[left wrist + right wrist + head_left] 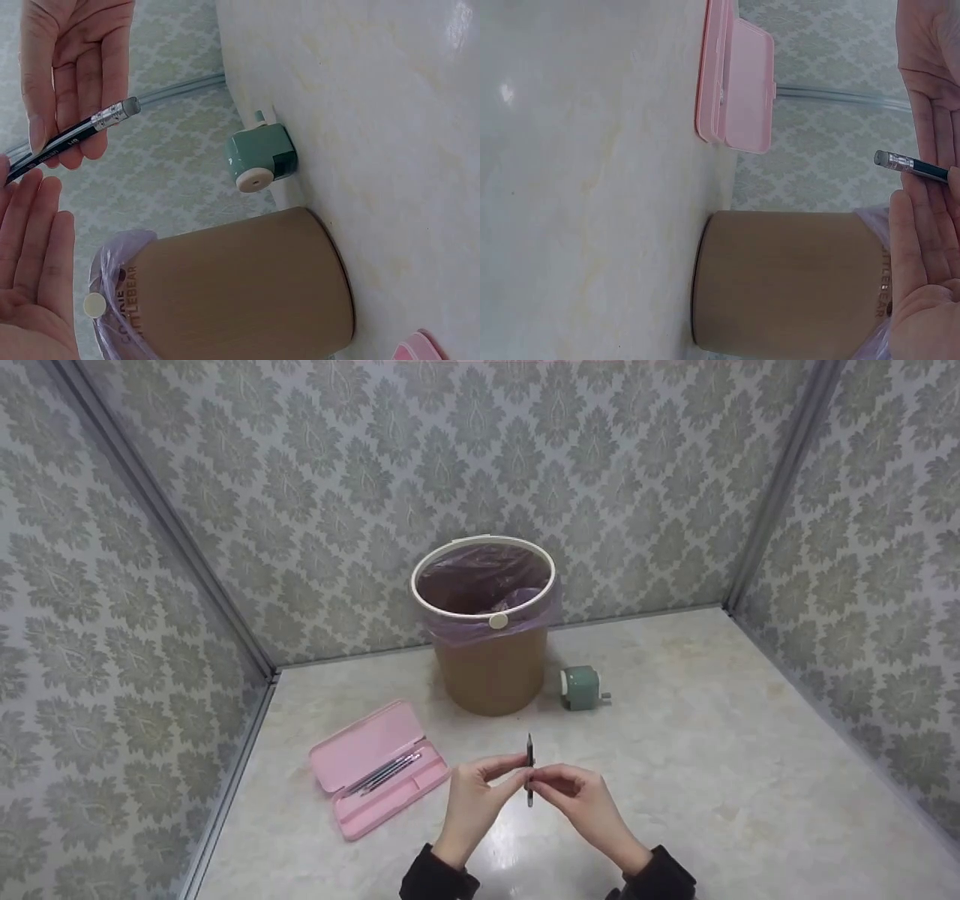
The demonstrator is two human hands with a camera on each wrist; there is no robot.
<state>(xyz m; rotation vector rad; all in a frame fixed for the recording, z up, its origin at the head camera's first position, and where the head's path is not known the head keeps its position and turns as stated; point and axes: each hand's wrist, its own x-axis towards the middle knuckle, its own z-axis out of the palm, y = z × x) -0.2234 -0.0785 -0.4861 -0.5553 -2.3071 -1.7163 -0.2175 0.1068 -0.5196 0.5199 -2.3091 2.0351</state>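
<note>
Above the table, both hands meet on a dark pencil [530, 751] with a metal band and a grey eraser. It stands roughly upright in the head view, its sharpened point up and its eraser end down. My left hand [475, 795] pinches it between thumb and fingers from the left. From the right, my right hand [583, 801] pinches it with thumb and forefinger. The left wrist view shows the pencil's eraser end [120, 112] sticking out past the fingers. Its point is hidden in both wrist views.
Left of the hands lies a pink pencil case [369, 741], its lid open, with several pencils [386, 774] inside. A brown bin [491, 679] with a white rim and purple liner stands behind the hands. Beside it sits a green crank pencil sharpener [583, 688]. Patterned walls enclose the table.
</note>
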